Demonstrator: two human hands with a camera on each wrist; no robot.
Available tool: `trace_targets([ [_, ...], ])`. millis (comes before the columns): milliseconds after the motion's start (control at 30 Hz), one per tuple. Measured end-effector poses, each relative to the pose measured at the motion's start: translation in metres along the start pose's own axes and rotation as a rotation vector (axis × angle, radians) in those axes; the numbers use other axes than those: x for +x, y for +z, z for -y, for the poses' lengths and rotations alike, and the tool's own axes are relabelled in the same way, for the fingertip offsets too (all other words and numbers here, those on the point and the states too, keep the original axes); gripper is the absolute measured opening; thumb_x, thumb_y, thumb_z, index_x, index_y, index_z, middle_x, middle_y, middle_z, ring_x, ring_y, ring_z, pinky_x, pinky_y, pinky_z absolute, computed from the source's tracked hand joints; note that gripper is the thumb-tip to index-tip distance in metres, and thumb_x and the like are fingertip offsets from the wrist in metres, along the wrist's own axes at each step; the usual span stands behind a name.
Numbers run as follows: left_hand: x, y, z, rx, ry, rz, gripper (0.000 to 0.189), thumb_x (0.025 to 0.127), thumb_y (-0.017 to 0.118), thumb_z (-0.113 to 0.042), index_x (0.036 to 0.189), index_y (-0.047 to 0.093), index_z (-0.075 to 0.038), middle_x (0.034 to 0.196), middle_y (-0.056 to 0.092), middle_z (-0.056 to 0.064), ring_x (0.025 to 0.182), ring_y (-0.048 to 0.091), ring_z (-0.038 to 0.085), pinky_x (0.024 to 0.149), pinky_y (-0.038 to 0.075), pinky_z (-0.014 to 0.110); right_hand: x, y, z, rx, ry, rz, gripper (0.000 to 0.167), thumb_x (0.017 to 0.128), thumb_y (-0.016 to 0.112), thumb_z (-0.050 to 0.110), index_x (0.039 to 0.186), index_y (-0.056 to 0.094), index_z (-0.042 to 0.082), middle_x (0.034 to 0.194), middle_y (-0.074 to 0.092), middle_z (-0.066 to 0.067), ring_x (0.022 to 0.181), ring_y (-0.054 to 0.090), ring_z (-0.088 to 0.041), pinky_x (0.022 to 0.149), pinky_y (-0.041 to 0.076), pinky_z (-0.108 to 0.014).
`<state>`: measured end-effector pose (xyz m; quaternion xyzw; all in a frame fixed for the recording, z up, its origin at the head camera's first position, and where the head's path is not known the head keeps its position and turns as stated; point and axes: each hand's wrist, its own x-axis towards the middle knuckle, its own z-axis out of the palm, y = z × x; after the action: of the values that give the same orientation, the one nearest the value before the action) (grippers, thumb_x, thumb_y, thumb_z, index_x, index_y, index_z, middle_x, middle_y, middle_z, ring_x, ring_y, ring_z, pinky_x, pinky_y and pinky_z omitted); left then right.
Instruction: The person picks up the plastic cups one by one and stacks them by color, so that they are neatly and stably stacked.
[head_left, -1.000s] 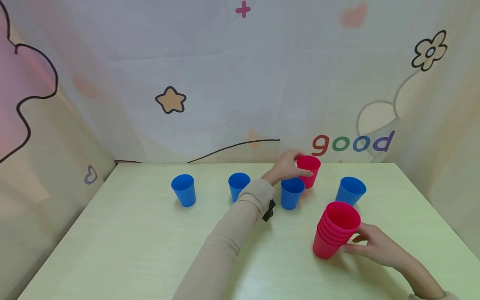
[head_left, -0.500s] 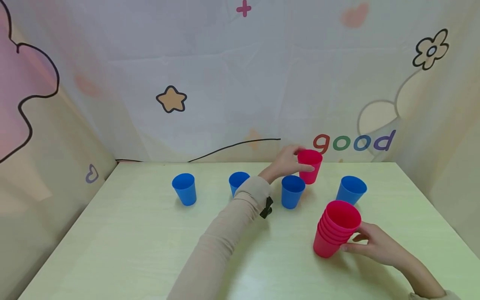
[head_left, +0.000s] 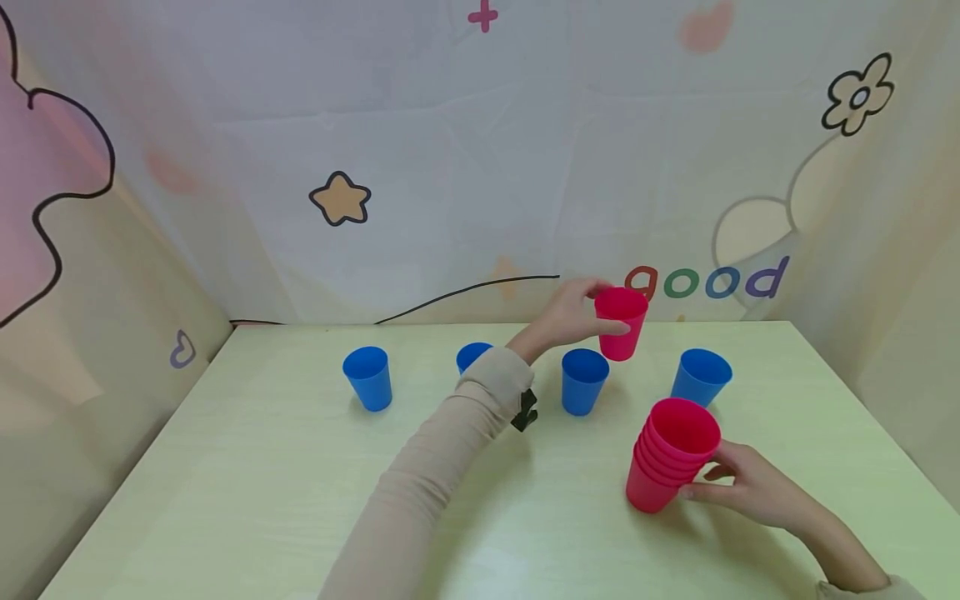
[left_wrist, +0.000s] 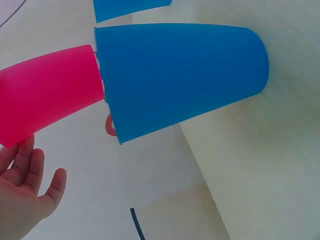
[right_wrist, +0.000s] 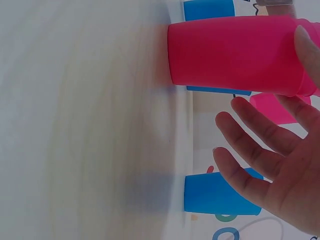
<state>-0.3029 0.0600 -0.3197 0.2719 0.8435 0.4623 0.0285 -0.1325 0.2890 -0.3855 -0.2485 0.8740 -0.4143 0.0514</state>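
Note:
My left hand (head_left: 564, 319) grips a single red plastic cup (head_left: 622, 337) near the table's back edge, thumb in front and fingers behind. The cup is upright and raised, behind and to the right of a blue cup (head_left: 582, 383). In the left wrist view that blue cup (left_wrist: 180, 75) fills the middle, with the red cup (left_wrist: 55, 90) beyond its rim. My right hand (head_left: 757, 492) holds a stack of red cups (head_left: 652, 483) between thumb and index finger, just below the rims. The stack stands on the table; the other fingers (right_wrist: 250, 145) are spread away from it.
Other blue cups stand in a row: one at left (head_left: 369, 381), one partly behind the left sleeve (head_left: 472, 357), and one at right (head_left: 701, 379) behind the red stack. A printed curtain (head_left: 450, 208) hangs right behind the table (head_left: 247, 500).
My left hand has lifted the single red cup up from behind the blue cup, above where it was. My right hand and the red stack have stayed in place.

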Motion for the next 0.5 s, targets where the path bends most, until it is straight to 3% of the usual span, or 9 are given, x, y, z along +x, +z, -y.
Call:
trace_targets([
  [500, -0.018, -0.013, -0.026, 0.015, 0.111, -0.002, 0.063, 0.068, 0.079, -0.025, 0.123, 0.051, -0.012, 0.110, 0.054, -0.002, 0.099, 0.046, 0.008, 0.068, 0.046, 0.018, 0.001, 0.000, 0.000, 0.017, 0.013, 0.010, 0.044, 0.077, 0.071, 0.010, 0.115, 0.052, -0.003, 0.099, 0.058, 0.018, 0.087, 0.053, 0.003, 0.066, 0.050, -0.026],
])
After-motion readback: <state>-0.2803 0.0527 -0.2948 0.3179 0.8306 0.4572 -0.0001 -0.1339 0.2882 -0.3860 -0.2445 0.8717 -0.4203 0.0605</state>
